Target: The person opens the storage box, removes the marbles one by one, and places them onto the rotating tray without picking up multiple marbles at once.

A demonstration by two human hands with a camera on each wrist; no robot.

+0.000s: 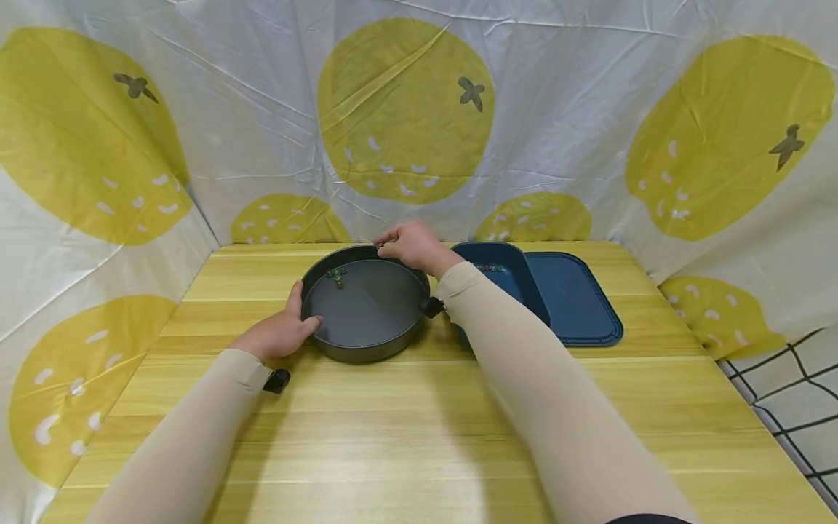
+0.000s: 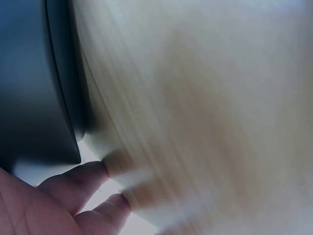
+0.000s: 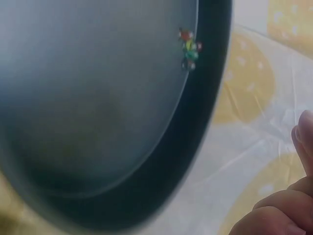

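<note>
A round, dark grey pan (image 1: 366, 306) with a raised wall stands on the table. My left hand (image 1: 280, 331) grips its left side, the thumb over the rim and the fingers along the outside; in the left wrist view two fingertips (image 2: 105, 169) show below the pan wall. Several small coloured beads (image 1: 337, 276) lie together inside the pan near its far left wall. Over the far right rim, my right hand (image 1: 419, 246) pinches a tiny reddish thing between thumb and finger; it is too small to tell its kind.
Right of the pan stands a deep blue container (image 1: 537, 295) with several small coloured beads (image 1: 491, 268), partly hidden by my right arm. A flat blue tray (image 1: 579, 298) lies beside it. Patterned cloth (image 1: 556, 145) hangs behind the wooden table (image 1: 366, 437).
</note>
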